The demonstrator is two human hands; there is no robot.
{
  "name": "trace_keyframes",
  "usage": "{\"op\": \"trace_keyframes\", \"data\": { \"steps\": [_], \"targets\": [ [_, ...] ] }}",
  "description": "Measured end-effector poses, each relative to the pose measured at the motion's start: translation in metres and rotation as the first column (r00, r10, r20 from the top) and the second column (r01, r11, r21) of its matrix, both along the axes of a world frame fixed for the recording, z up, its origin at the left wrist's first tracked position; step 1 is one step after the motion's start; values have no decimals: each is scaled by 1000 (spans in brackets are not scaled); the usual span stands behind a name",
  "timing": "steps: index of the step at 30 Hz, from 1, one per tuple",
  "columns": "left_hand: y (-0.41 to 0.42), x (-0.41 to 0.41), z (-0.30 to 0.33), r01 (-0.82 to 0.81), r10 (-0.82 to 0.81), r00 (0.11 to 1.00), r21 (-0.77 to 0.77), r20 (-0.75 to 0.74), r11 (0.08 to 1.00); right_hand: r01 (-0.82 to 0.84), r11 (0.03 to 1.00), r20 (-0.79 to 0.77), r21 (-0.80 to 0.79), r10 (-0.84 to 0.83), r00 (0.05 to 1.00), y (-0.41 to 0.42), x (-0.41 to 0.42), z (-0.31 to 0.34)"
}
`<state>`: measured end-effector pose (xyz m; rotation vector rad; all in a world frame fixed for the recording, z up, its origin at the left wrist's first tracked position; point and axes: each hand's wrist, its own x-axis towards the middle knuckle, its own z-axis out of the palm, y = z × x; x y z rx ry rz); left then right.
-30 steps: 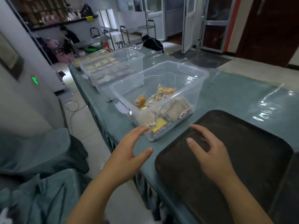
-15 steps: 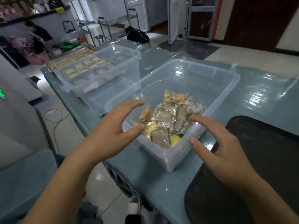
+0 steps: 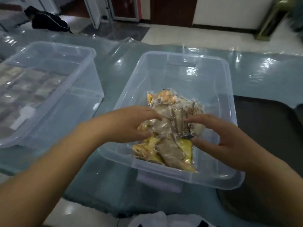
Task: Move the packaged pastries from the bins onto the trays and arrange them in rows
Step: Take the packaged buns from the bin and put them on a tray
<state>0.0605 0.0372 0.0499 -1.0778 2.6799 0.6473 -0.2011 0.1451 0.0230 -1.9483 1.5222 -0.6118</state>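
A clear plastic bin stands in the middle of the table with a heap of packaged pastries in clear wrappers, brown and yellow, lying in its near half. Both of my hands are down inside it. My left hand comes from the left, its spread fingers and thumb touching the heap's left side. My right hand comes from the right, fingertips and thumb resting against the heap's right side. Neither hand has lifted a packet. A dark brown tray lies to the right of the bin, bare where visible.
A second clear bin stands on the left, with rows of wrapped pastries showing through it. The table wears a teal cloth under glossy clear plastic. Beyond it, tiled floor, a black bag and doors.
My view has moved closer and now looks straight down into the bin. Both hands went from hovering at its near rim to reaching inside, onto the heap of pastries.
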Motion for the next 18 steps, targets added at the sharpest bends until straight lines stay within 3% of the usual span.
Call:
{"op": "trace_keyframes", "data": {
  "steps": [4,7,10,12,15,18],
  "targets": [
    [-30,-15,3,135,-137,990,57,22,989,-49,960,-287,276,131,949,-18,-3,9],
    [-46,-30,-22,275,-262,934,-23,245,961,-164,923,-456,347,320,830,-37,-1,4],
    [-52,-44,-66,361,-340,755,77,561,929,-308,849,-511,428,509,693,-53,7,-14],
    [-50,-50,-93,330,-361,673,175,646,928,-357,745,-525,563,657,541,-58,16,-31],
    [-44,-60,-115,351,-367,657,163,659,922,-357,598,-483,718,797,364,-63,31,-51],
    [-37,-71,-118,368,-314,694,56,648,928,-384,550,-469,742,834,290,-69,44,-66]
  ]
}}
